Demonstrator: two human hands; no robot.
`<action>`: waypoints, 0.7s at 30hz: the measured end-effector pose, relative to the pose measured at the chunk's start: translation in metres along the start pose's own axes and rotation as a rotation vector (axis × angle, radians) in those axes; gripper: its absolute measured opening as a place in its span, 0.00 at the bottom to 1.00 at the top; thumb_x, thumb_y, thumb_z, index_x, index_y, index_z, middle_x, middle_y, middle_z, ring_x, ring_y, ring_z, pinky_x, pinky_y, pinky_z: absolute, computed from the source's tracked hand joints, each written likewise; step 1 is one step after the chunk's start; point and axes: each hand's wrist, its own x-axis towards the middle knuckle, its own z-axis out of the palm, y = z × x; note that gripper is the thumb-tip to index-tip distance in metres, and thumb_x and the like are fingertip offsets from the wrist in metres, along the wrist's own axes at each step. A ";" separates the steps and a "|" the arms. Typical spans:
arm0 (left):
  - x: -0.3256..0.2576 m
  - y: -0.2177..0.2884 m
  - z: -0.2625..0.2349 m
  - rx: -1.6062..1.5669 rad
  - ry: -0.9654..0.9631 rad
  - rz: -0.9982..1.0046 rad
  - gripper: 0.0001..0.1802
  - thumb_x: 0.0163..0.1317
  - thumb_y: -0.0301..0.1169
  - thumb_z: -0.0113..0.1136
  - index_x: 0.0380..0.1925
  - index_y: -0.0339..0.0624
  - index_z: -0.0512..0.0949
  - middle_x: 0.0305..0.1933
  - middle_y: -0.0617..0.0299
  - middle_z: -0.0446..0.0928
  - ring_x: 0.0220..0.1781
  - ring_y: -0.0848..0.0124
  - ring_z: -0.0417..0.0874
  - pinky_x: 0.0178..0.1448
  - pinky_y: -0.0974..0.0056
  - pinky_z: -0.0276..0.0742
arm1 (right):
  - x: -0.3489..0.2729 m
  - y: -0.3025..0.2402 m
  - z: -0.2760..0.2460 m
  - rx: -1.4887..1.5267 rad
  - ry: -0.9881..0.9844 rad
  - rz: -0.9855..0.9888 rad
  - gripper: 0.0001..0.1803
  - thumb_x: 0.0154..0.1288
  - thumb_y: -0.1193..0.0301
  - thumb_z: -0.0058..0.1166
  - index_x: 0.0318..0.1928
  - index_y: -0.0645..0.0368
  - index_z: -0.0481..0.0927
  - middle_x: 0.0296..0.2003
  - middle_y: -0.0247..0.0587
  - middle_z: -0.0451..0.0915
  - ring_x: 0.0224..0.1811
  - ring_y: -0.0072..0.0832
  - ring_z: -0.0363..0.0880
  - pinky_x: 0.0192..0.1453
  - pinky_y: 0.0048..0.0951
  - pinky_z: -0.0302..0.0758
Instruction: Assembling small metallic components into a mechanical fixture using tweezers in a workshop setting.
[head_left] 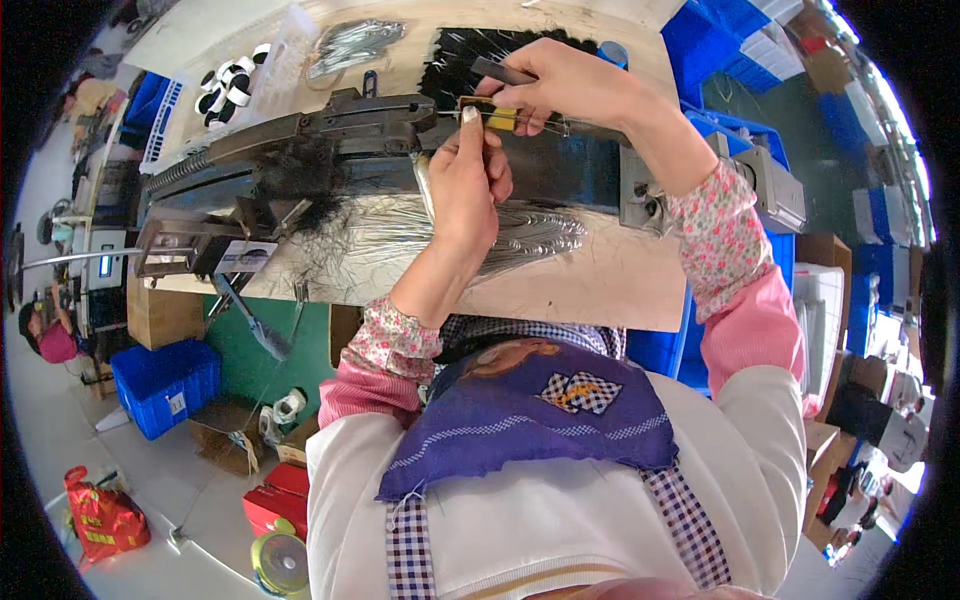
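Note:
My left hand (468, 190) is closed, its thumb pressed on the end of a small yellow piece with a dark frame (502, 118), beside the dark metal bench machine (370, 125). My right hand (560, 80) reaches in from the right, fingers wrapped round a short dark grey bar-shaped tool (503, 72). Its lower fingertips come close to the yellow piece, where thin wires (550, 126) stick out. Below and around my left wrist, a spread bundle of silvery wires (535, 235) lies on the wooden table (600, 290).
A clear bin (270, 75) with black-and-white rolls stands at the back left. Next to it lies a clear bag of silvery pieces (355, 48). Black bristly material (450, 60) lies behind my hands. A metal block (640, 190) sits at the right, near blue crates (745, 130).

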 end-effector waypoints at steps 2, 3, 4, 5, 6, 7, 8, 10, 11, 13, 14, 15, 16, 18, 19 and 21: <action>0.002 -0.003 -0.003 0.140 -0.012 -0.046 0.24 0.72 0.51 0.43 0.43 0.39 0.72 0.31 0.59 0.75 0.30 0.72 0.78 0.34 0.68 0.76 | 0.004 0.008 0.001 0.043 0.018 0.059 0.15 0.67 0.70 0.52 0.47 0.71 0.78 0.33 0.39 0.81 0.29 0.20 0.80 0.33 0.22 0.79; 0.006 -0.005 0.000 0.145 -0.021 -0.047 0.24 0.72 0.51 0.43 0.43 0.39 0.72 0.31 0.59 0.75 0.30 0.72 0.78 0.34 0.68 0.76 | 0.006 0.007 0.000 0.045 0.029 0.058 0.15 0.67 0.70 0.52 0.47 0.71 0.78 0.33 0.39 0.81 0.29 0.20 0.80 0.33 0.22 0.79; 0.006 -0.009 0.006 0.013 -0.114 -0.010 0.30 0.70 0.55 0.39 0.49 0.35 0.69 0.43 0.52 0.74 0.45 0.66 0.76 0.49 0.62 0.73 | 0.004 0.003 0.000 -0.010 0.001 0.052 0.15 0.67 0.70 0.52 0.48 0.69 0.78 0.32 0.40 0.81 0.30 0.24 0.80 0.35 0.25 0.78; 0.005 -0.010 0.009 -0.119 -0.207 0.028 0.38 0.69 0.59 0.36 0.55 0.31 0.66 0.55 0.45 0.72 0.60 0.60 0.74 0.65 0.57 0.70 | 0.003 0.000 0.001 -0.066 -0.027 0.046 0.16 0.67 0.69 0.52 0.50 0.66 0.78 0.31 0.41 0.80 0.32 0.28 0.81 0.37 0.27 0.78; 0.005 -0.005 0.011 -0.122 -0.210 0.032 0.38 0.69 0.59 0.36 0.55 0.31 0.66 0.55 0.45 0.72 0.60 0.60 0.74 0.65 0.57 0.70 | 0.002 0.001 0.000 -0.071 -0.027 0.044 0.16 0.67 0.69 0.52 0.50 0.66 0.78 0.31 0.41 0.80 0.32 0.28 0.81 0.37 0.27 0.78; 0.004 0.001 0.014 -0.312 -0.231 -0.058 0.41 0.67 0.62 0.35 0.57 0.28 0.62 0.60 0.43 0.67 0.66 0.58 0.66 0.70 0.55 0.61 | 0.000 0.003 -0.001 -0.394 0.118 -0.172 0.16 0.66 0.68 0.52 0.51 0.63 0.78 0.33 0.44 0.79 0.35 0.35 0.80 0.40 0.30 0.76; 0.002 0.008 0.016 -0.502 -0.251 -0.148 0.46 0.66 0.64 0.34 0.60 0.26 0.58 0.65 0.41 0.62 0.72 0.55 0.58 0.76 0.53 0.52 | -0.002 0.004 -0.004 -0.715 0.263 -0.391 0.17 0.66 0.67 0.53 0.52 0.60 0.79 0.34 0.47 0.79 0.38 0.41 0.79 0.44 0.34 0.74; 0.001 0.021 0.008 -0.636 -0.168 -0.208 0.47 0.66 0.64 0.34 0.60 0.22 0.57 0.64 0.39 0.62 0.71 0.52 0.59 0.74 0.53 0.56 | -0.012 0.001 -0.008 -0.702 0.316 -0.308 0.20 0.65 0.65 0.52 0.57 0.55 0.76 0.37 0.52 0.75 0.43 0.48 0.74 0.48 0.39 0.70; 0.003 0.024 0.002 -0.666 -0.198 -0.215 0.47 0.66 0.63 0.34 0.60 0.22 0.57 0.64 0.39 0.63 0.71 0.51 0.59 0.74 0.53 0.56 | -0.021 -0.002 -0.005 -0.842 0.399 -0.324 0.18 0.64 0.66 0.52 0.54 0.55 0.78 0.41 0.49 0.76 0.42 0.47 0.75 0.48 0.39 0.72; 0.001 0.022 0.000 -0.693 -0.245 -0.204 0.43 0.66 0.63 0.37 0.55 0.25 0.62 0.60 0.46 0.67 0.67 0.56 0.63 0.72 0.55 0.58 | -0.030 -0.001 0.013 -0.973 0.510 -0.380 0.19 0.58 0.71 0.54 0.51 0.56 0.78 0.41 0.46 0.75 0.41 0.43 0.75 0.46 0.39 0.73; -0.002 0.022 0.000 -0.703 -0.244 -0.193 0.43 0.66 0.63 0.37 0.55 0.25 0.62 0.60 0.46 0.67 0.67 0.56 0.63 0.72 0.55 0.58 | -0.034 -0.004 0.026 -0.916 0.457 -0.524 0.23 0.52 0.73 0.56 0.52 0.57 0.76 0.35 0.46 0.72 0.41 0.42 0.75 0.45 0.39 0.73; -0.004 0.022 0.000 -0.698 -0.251 -0.177 0.42 0.67 0.62 0.37 0.54 0.27 0.63 0.60 0.47 0.67 0.67 0.57 0.64 0.72 0.56 0.58 | -0.034 -0.003 0.043 -0.878 0.441 -0.542 0.23 0.50 0.73 0.56 0.51 0.56 0.77 0.34 0.44 0.73 0.40 0.41 0.76 0.44 0.39 0.73; -0.006 0.021 -0.001 -0.693 -0.261 -0.169 0.41 0.67 0.62 0.36 0.54 0.28 0.64 0.60 0.49 0.68 0.66 0.59 0.65 0.73 0.56 0.58 | -0.034 -0.003 0.054 -0.841 0.428 -0.552 0.24 0.48 0.73 0.57 0.50 0.55 0.78 0.34 0.43 0.73 0.40 0.40 0.76 0.44 0.39 0.73; -0.005 0.017 -0.005 -0.712 -0.228 -0.165 0.39 0.69 0.61 0.35 0.56 0.31 0.64 0.60 0.52 0.68 0.65 0.62 0.67 0.73 0.58 0.57 | -0.023 -0.001 0.040 -0.788 0.555 -0.450 0.14 0.52 0.74 0.57 0.42 0.53 0.83 0.29 0.36 0.76 0.36 0.37 0.78 0.41 0.39 0.72; -0.011 0.020 -0.005 -0.690 -0.199 -0.139 0.39 0.69 0.59 0.35 0.55 0.27 0.63 0.60 0.46 0.67 0.66 0.58 0.65 0.74 0.55 0.55 | -0.022 -0.001 0.031 -0.667 0.522 -0.400 0.11 0.54 0.73 0.57 0.40 0.53 0.84 0.29 0.36 0.76 0.36 0.36 0.78 0.41 0.39 0.72; -0.015 0.022 -0.004 -0.672 -0.166 -0.107 0.39 0.70 0.58 0.34 0.53 0.23 0.63 0.61 0.41 0.65 0.67 0.53 0.64 0.76 0.53 0.53 | -0.023 0.002 0.020 -0.599 0.447 -0.328 0.08 0.54 0.71 0.58 0.36 0.52 0.85 0.27 0.36 0.78 0.36 0.34 0.79 0.42 0.39 0.71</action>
